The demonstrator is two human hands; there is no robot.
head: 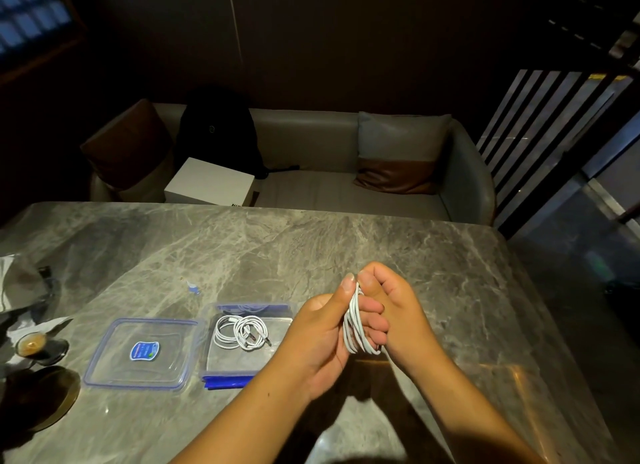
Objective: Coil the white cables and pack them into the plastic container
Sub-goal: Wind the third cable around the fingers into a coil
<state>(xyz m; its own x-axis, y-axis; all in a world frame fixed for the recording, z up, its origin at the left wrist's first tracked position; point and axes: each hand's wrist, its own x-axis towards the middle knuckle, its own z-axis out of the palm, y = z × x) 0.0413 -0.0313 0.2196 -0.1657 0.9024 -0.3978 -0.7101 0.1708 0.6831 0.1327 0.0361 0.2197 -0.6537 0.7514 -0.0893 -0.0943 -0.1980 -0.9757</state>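
A white cable (354, 328) is wound in several loops between my two hands, above the marble table. My left hand (322, 339) grips the loops, thumb on top and fingers curled round them. My right hand (394, 307) curls against the same bundle from the right, and its fingertips pinch the top of the loops. Left of my hands stands the open clear plastic container (221, 363) with blue clips. Coiled white cables (239, 333) lie inside it. Its lid (138, 354), with a blue sticker, lies flat to the left of it.
A small dark cup on a saucer (34, 346) and crumpled paper sit at the table's left edge. A tiny blue-and-white item (193, 287) lies behind the lid. Beyond the marble table (311, 242) is a sofa with cushions, a white box and a black bag.
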